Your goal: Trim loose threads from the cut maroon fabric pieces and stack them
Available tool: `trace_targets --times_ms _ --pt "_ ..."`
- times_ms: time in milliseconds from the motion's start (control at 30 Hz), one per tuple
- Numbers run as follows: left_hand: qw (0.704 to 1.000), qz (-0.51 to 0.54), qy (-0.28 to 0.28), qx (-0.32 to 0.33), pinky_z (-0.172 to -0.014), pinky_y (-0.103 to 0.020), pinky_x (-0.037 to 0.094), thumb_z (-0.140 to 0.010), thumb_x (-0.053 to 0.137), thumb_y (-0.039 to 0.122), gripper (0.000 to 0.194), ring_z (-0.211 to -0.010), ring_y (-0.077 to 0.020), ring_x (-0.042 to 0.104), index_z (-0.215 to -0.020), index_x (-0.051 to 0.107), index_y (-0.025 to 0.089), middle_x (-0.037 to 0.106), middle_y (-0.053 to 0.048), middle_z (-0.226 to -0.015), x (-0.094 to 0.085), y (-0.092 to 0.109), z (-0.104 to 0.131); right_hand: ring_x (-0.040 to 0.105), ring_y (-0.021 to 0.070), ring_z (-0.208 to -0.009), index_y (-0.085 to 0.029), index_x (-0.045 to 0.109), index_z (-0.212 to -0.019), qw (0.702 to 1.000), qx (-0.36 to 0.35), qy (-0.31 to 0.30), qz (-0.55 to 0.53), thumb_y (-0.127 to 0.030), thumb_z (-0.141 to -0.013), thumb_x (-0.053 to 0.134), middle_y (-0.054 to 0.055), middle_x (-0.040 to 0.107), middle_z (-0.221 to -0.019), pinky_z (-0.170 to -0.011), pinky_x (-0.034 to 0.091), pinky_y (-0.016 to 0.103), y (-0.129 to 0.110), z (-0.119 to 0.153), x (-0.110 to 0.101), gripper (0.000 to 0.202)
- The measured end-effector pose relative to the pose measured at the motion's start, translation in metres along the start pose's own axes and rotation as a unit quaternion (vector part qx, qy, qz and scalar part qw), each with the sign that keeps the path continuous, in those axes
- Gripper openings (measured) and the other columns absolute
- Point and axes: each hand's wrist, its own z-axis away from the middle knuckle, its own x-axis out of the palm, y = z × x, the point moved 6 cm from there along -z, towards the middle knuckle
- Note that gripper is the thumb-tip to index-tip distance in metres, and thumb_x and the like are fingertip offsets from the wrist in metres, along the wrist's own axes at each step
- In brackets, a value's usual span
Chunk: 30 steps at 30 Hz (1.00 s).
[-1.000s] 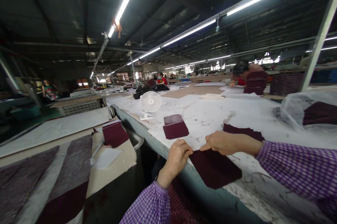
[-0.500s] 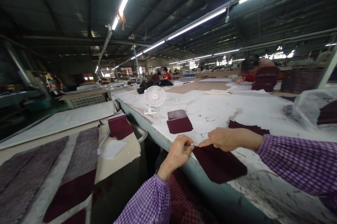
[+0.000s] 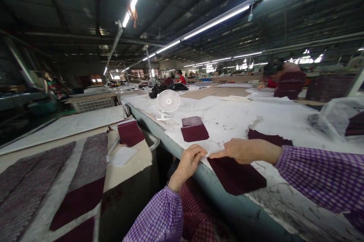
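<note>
A dark maroon fabric piece with cut corners lies at the table's near edge. My right hand rests over its upper part, index finger stretched out and its tip at the fabric's left corner; the other fingers are curled under. Just left of that corner my left hand is closed in a pinch, a small gap from the right fingertip. Whatever sits between its thumb and finger is too small to make out. Beyond the hands lies a small stack of maroon pieces with a greyish speckled strip on top.
More maroon pieces lie behind my right forearm. A white fan stands farther back on the white-covered table. On the left, a lower table holds speckled and maroon panels and a maroon stack. A co-worker bends at the far right.
My left hand has drawn slightly left, away from the fabric's corner and the right fingertip. My right index finger has shifted a little left onto the corner. The view has tilted slightly.
</note>
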Motion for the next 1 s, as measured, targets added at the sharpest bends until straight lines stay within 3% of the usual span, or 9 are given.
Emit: trace_targets --times_ms 200,300,433,533,633,733,800,900,1000 --pt "0.998 0.0 0.055 -0.027 -0.091 -0.032 0.046 -0.093 0.037 0.022 0.028 -0.103 -0.0174 0.056 -0.114 0.055 0.016 0.06 -0.01 -0.111 0.002 0.008 0.002 0.054 0.0159 -0.056 -0.032 0.047 -0.134 0.997 0.026 0.041 0.067 0.002 -0.072 0.04 0.004 0.061 -0.067 -0.057 0.036 0.026 -0.009 0.001 0.009 0.071" --pt "0.997 -0.083 0.008 -0.008 -0.107 -0.043 0.034 -0.095 0.035 0.028 0.039 -0.127 -0.021 0.042 -0.13 0.045 0.017 0.05 -0.011 -0.134 0.019 0.025 0.004 0.057 0.0188 -0.064 -0.028 0.044 -0.137 0.993 0.067 0.062 0.071 0.0 -0.075 0.039 0.006 0.061 -0.074 -0.059 0.038 0.027 0.001 0.011 0.019 0.068" --pt "0.978 -0.182 -0.101 0.008 -0.112 -0.054 0.019 -0.096 0.033 0.034 0.038 -0.136 -0.0238 0.029 -0.127 0.051 0.024 0.05 -0.004 -0.136 0.027 0.034 0.013 0.058 0.021 -0.086 -0.03 0.047 -0.133 0.993 0.103 0.05 0.028 0.001 -0.074 0.039 0.01 0.058 -0.1 -0.067 0.043 0.028 0.016 0.033 0.031 0.068" --pt "0.974 -0.2 -0.106 -0.008 -0.112 -0.054 0.02 -0.096 0.031 0.033 0.037 -0.135 -0.0238 0.031 -0.125 0.054 0.027 0.05 -0.001 -0.136 0.015 0.03 0.02 0.059 0.0196 -0.087 -0.029 0.055 -0.125 0.99 0.137 0.036 -0.023 -0.002 -0.079 0.038 0.009 0.058 -0.105 -0.074 0.044 0.03 0.027 0.044 0.03 0.057" --pt "0.976 -0.199 -0.093 -0.007 -0.112 -0.052 0.021 -0.096 0.035 0.033 0.035 -0.131 -0.0228 0.038 -0.123 0.056 0.026 0.053 -0.003 -0.133 0.007 0.03 0.027 0.059 0.0217 -0.086 -0.022 0.064 -0.105 0.985 0.159 0.031 -0.066 -0.016 -0.087 0.041 0.009 0.059 -0.096 -0.077 0.045 0.034 0.033 0.043 0.028 0.03" --pt "0.98 -0.187 -0.066 0.003 -0.111 -0.047 0.026 -0.094 0.039 0.032 0.032 -0.124 -0.0217 0.046 -0.118 0.059 0.025 0.058 -0.004 -0.126 0.005 0.034 0.027 0.057 0.0216 -0.087 -0.016 0.061 -0.093 0.974 0.166 0.085 -0.128 -0.029 -0.088 0.047 0.01 0.058 -0.095 -0.079 0.045 0.034 0.036 0.036 0.03 0.02" --pt "0.982 -0.178 -0.066 0.005 -0.103 -0.042 0.037 -0.092 0.043 0.033 0.028 -0.111 -0.0209 0.055 -0.105 0.066 0.023 0.065 -0.004 -0.112 0.005 0.034 0.017 0.056 0.0183 -0.083 -0.017 0.058 -0.092 0.959 0.174 0.115 -0.194 -0.029 -0.084 0.051 0.007 0.058 -0.092 -0.075 0.045 0.03 0.038 0.031 0.037 0.016" --pt "0.98 -0.189 -0.046 -0.038 -0.084 -0.034 0.046 -0.089 0.049 0.031 0.022 -0.089 -0.0191 0.059 -0.084 0.067 0.019 0.066 -0.005 -0.088 0.0 0.02 -0.012 0.053 0.014 -0.07 -0.018 0.056 -0.084 0.938 0.192 0.094 -0.275 -0.02 -0.077 0.054 0.001 0.058 -0.078 -0.064 0.042 0.025 0.039 0.025 0.049 0.008" --pt "0.97 -0.233 -0.027 -0.067 -0.088 -0.035 0.043 -0.082 0.057 0.026 0.017 -0.099 -0.0211 0.055 -0.097 0.062 0.017 0.062 -0.006 -0.099 -0.002 -0.003 -0.046 0.052 0.0137 -0.067 -0.017 0.055 -0.078 0.932 0.192 0.093 -0.294 -0.017 -0.073 0.054 0.001 0.058 -0.075 -0.06 0.04 0.024 0.049 0.028 0.046 0.005"
